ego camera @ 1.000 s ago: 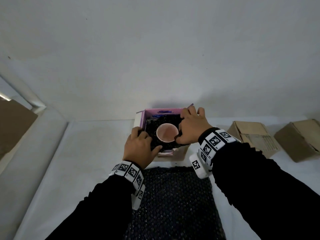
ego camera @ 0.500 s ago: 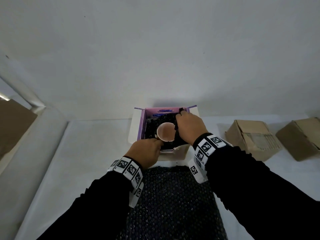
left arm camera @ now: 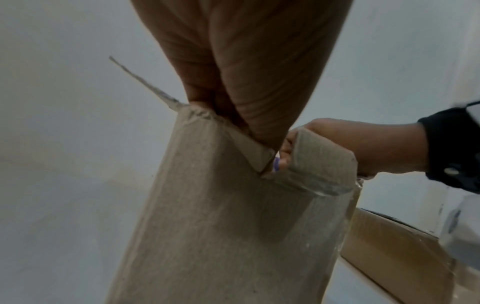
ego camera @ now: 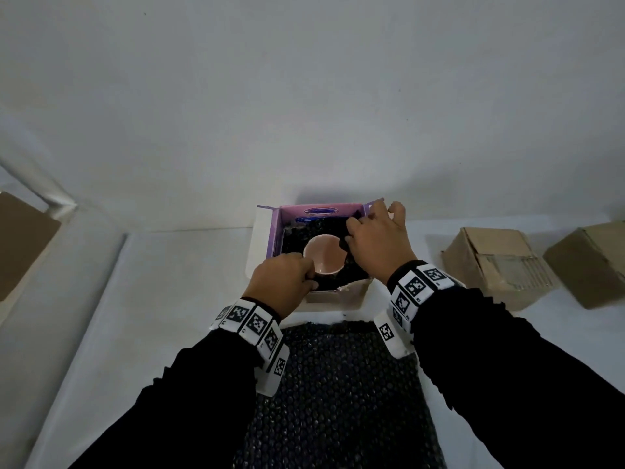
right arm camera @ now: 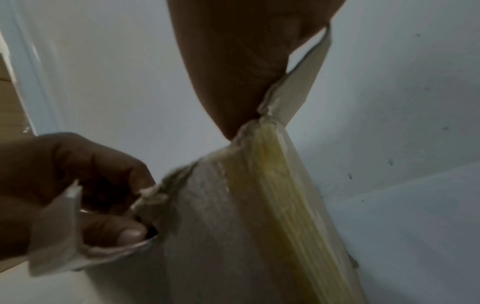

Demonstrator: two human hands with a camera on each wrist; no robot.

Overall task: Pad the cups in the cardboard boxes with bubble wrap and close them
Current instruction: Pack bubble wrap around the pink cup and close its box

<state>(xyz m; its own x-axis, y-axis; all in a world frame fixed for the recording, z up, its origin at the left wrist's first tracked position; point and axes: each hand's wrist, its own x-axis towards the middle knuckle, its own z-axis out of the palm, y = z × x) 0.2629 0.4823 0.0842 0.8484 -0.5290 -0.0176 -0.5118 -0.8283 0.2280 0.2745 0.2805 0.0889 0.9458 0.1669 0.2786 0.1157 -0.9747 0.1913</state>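
Observation:
An open cardboard box [ego camera: 262,245] with a purple lining stands at the back of the white table. Inside it a pink cup [ego camera: 323,258] sits upright, ringed by black bubble wrap [ego camera: 297,236]. My left hand [ego camera: 309,277] reaches over the near wall, its curled fingers on the wrap at the cup's near-left side. My right hand [ego camera: 365,225] is at the far right corner, its thumb pinching an edge of the wrap, its fingers over the right flap. The left wrist view shows the box's outer wall [left arm camera: 221,226]. The right wrist view shows my left hand [right arm camera: 78,174].
A large sheet of black bubble wrap [ego camera: 338,394] lies on the table [ego camera: 169,299] between my forearms. Two brown cardboard boxes [ego camera: 497,265] [ego camera: 588,262] stand to the right. A grey wall rises just behind the open box. A brown panel [ego camera: 23,242] is at far left.
My right hand has shifted from the cup's right side to the box's far right corner. My left hand has moved in to the cup's near-left side.

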